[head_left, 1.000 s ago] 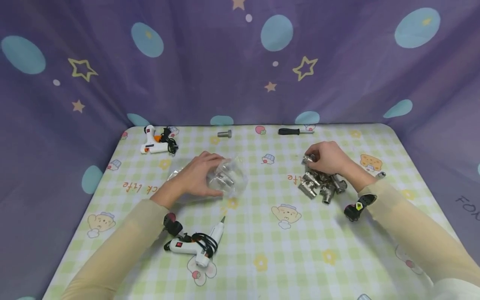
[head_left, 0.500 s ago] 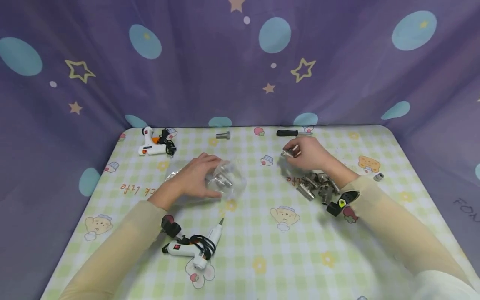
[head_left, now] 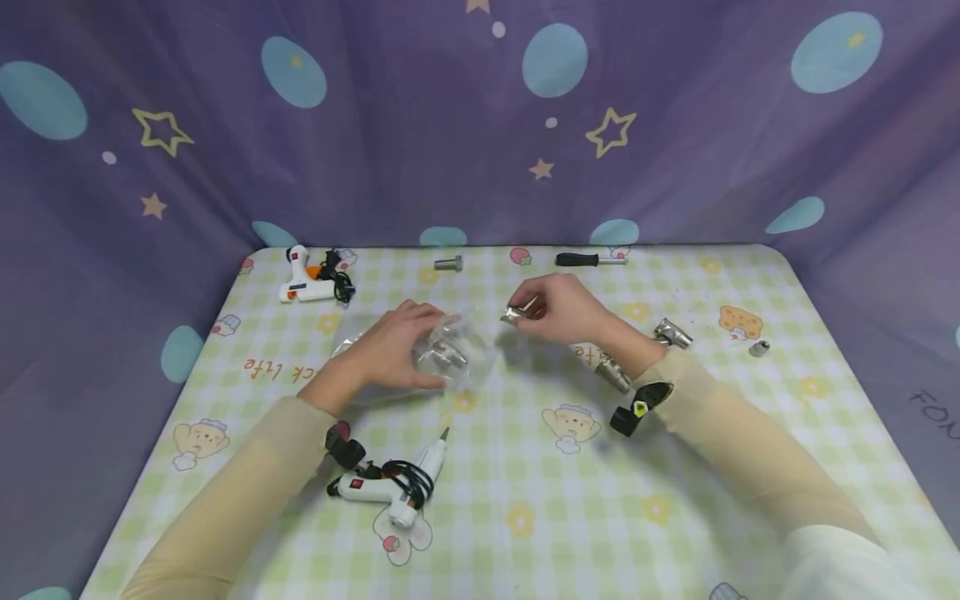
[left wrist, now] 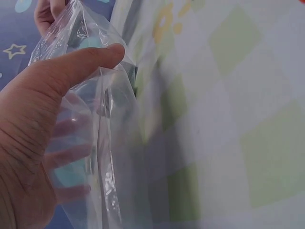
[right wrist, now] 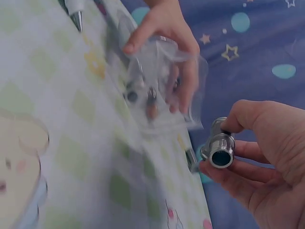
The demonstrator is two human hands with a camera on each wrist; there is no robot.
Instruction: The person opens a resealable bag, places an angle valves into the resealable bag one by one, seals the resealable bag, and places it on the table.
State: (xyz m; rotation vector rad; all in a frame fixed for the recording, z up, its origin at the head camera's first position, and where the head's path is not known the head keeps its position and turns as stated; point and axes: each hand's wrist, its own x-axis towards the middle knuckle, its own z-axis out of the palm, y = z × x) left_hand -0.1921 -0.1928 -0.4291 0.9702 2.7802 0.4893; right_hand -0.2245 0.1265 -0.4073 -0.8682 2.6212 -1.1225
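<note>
A big purple curtain [head_left: 420, 167] hangs behind the table [head_left: 495, 475] with its green and white checks. Next in size, I see two hands at work from far away. The left hand [head_left: 396, 346] holds the clear bag [head_left: 482, 358], its thumb wide apart from its fingers. I can't tell which fingers are inside the plastic. The right hand [head_left: 564, 310] is up above the table, just to the right of the bag and not touching it. One white glue gun [head_left: 375, 489] lies on the near side, and the other glue gun [head_left: 309, 289] sits at the far left corner. A screwdriver [head_left: 577, 260] and a bolt [head_left: 448, 263] lie by the far edge. The right thumb and fingers pinch a metal piece [right wrist: 220, 143]. What counts for me is that the bag lies left of that piece, and the right hand has it. One round open end faces back toward the right wrist; I can't be sure which way its long side runs. Loose metal pieces [head_left: 672, 333] lie by the right wrist, and a small metal cap [head_left: 759, 348] lies farther right.
</note>
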